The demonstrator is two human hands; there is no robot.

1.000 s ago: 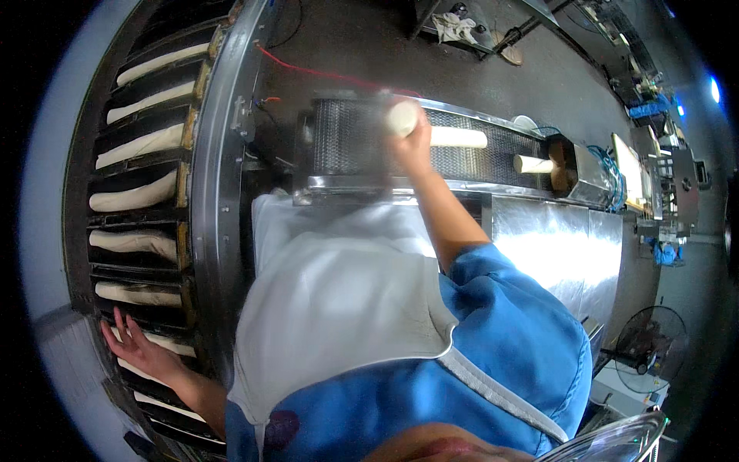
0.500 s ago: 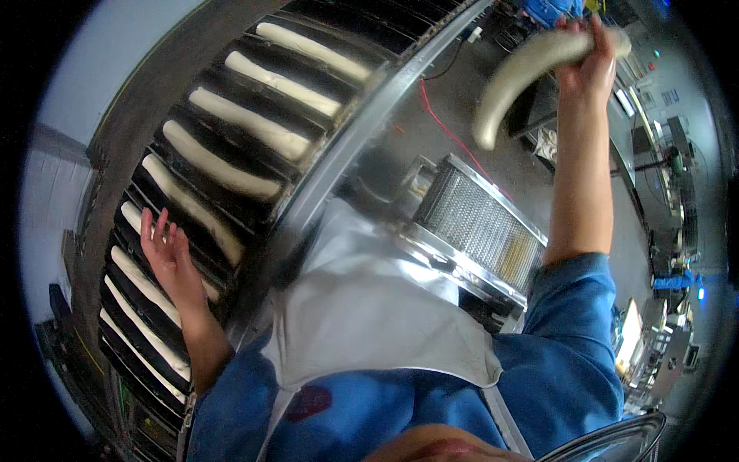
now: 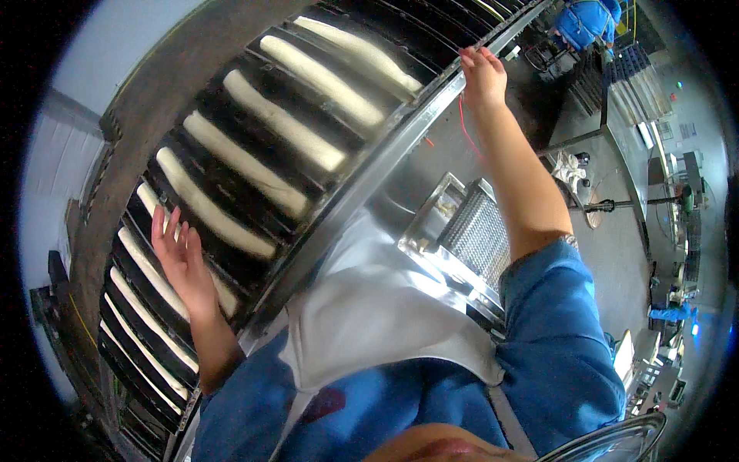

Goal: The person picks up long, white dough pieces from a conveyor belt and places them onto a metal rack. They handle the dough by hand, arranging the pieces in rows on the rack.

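Over the near part of the dark grooved trays, my left hand (image 3: 185, 266) is open, its fingers spread above one of the pale dough strips (image 3: 154, 273) and holding nothing. My right hand (image 3: 483, 77) is beside the metal rail (image 3: 431, 100) at the far end, its fingers bent and somewhat apart, with no dough visible in them. Whether its fingertips touch the rail I cannot tell. The farthest dough strip (image 3: 358, 50) lies in a groove a little left of that hand. Several more long strips lie side by side toward me, each in its own groove.
A steel frame with a metal mesh panel (image 3: 477, 223) stands right of the rail. Farther right is a metal table (image 3: 627, 154) with stacked racks. A person in blue (image 3: 589, 23) is at the far right. More dark grooves (image 3: 400, 27) continue beyond the farthest strip.
My right hand has moved left to the rail and let go of the dough strip it carried. One more strip now lies at the far end of the row. My left hand stays open.
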